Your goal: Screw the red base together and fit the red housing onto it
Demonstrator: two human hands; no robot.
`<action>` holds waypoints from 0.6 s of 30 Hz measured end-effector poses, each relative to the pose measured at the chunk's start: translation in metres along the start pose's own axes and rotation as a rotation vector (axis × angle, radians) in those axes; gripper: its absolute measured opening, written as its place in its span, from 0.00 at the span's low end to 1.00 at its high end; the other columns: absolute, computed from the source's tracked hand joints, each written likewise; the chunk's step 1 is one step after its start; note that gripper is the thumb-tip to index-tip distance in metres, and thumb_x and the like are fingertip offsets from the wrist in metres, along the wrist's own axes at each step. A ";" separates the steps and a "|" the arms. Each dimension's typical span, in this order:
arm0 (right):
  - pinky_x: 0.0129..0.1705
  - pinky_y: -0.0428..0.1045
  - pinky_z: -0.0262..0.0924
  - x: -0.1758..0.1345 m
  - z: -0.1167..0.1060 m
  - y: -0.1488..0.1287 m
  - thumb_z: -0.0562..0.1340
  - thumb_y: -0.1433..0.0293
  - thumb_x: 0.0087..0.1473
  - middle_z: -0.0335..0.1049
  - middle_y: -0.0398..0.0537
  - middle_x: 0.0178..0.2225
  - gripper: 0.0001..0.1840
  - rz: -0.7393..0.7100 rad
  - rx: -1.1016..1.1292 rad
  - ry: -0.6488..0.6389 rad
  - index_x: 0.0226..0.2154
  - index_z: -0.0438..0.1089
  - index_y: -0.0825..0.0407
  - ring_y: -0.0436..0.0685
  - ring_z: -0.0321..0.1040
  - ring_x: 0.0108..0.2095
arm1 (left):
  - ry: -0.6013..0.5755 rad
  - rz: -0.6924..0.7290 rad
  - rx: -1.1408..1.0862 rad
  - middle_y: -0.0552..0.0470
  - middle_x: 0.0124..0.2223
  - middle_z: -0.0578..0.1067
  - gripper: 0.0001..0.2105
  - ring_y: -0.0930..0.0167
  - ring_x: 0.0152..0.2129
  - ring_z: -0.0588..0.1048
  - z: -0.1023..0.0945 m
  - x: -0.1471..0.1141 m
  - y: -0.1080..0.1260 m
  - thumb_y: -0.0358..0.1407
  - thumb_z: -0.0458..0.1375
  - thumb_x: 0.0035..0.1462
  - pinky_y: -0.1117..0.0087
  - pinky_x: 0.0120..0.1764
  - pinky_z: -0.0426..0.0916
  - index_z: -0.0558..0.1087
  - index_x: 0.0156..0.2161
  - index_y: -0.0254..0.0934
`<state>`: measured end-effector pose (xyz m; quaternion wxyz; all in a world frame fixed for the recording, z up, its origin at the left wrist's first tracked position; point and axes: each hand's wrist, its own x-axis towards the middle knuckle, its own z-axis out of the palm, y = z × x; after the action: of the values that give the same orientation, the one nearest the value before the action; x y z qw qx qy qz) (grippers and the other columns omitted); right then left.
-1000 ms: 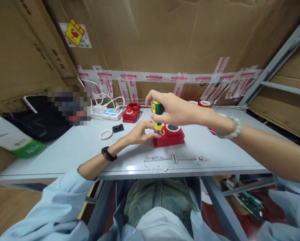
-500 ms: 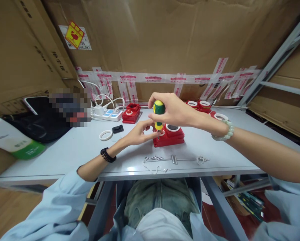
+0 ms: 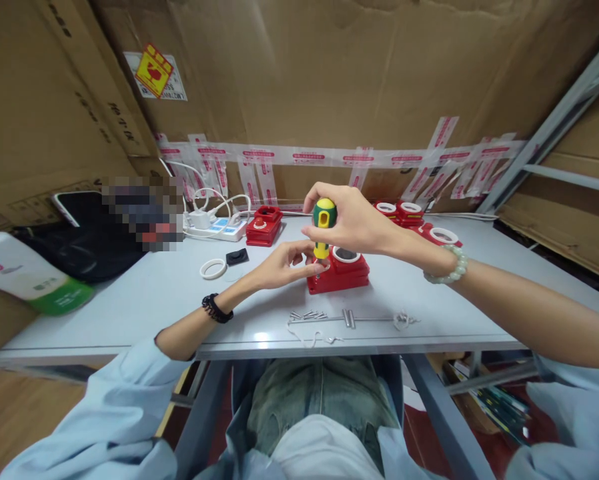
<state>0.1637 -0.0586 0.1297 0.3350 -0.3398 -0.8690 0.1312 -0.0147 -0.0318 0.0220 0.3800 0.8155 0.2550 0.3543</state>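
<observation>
A screwdriver (image 3: 324,215) with a green and yellow handle stands upright over the near left corner of a red housing (image 3: 339,283). My right hand (image 3: 352,217) is closed round its handle from the right, thumb in front and fingers curled behind. My left hand (image 3: 287,265) comes in low from the left, its thumb and fingers pinched about the shaft just above the housing. The tip and any screw under it are mostly covered by those fingers. A white ring (image 3: 346,254) sits on top of the housing.
Several screws (image 3: 307,315), two metal pins (image 3: 348,319) and a thin rod (image 3: 377,319) lie near the front edge. To the left are a loose white ring (image 3: 213,269), a black part (image 3: 237,256), another red housing (image 3: 263,230) and a power strip (image 3: 227,229). More red housings (image 3: 409,213) stand behind.
The screwdriver handle has turned, so its yellow slot now faces me. My right hand's fingers sit slightly looser round it. The left hand stays at the shaft.
</observation>
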 end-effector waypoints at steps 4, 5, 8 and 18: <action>0.32 0.48 0.54 0.000 0.000 0.001 0.65 0.73 0.45 0.64 0.40 0.27 0.11 0.014 -0.005 0.010 0.34 0.64 0.53 0.49 0.58 0.28 | -0.022 -0.010 -0.051 0.47 0.31 0.80 0.13 0.69 0.31 0.76 0.001 0.001 0.002 0.43 0.64 0.56 0.68 0.38 0.69 0.78 0.32 0.32; 0.32 0.48 0.54 0.000 0.000 0.001 0.65 0.73 0.45 0.64 0.39 0.27 0.12 0.013 -0.008 0.016 0.34 0.64 0.53 0.49 0.58 0.28 | 0.019 -0.017 -0.073 0.48 0.30 0.79 0.14 0.70 0.29 0.75 0.003 0.002 0.000 0.43 0.66 0.54 0.69 0.36 0.69 0.76 0.30 0.32; 0.33 0.48 0.54 0.000 0.001 0.001 0.65 0.72 0.45 0.64 0.40 0.27 0.12 -0.001 -0.008 0.034 0.34 0.64 0.53 0.49 0.59 0.28 | 0.138 -0.039 -0.127 0.52 0.27 0.75 0.17 0.75 0.24 0.71 0.008 0.006 -0.006 0.43 0.71 0.45 0.71 0.30 0.66 0.72 0.28 0.32; 0.32 0.48 0.54 0.000 0.001 0.003 0.66 0.71 0.45 0.65 0.40 0.28 0.12 0.005 -0.005 0.052 0.34 0.64 0.52 0.50 0.59 0.28 | 0.074 -0.060 -0.069 0.49 0.29 0.78 0.14 0.74 0.25 0.71 0.004 0.003 -0.001 0.44 0.68 0.50 0.70 0.31 0.64 0.75 0.29 0.32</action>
<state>0.1643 -0.0560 0.1272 0.3563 -0.3460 -0.8595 0.1208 -0.0103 -0.0307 0.0203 0.4086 0.7802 0.2811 0.3813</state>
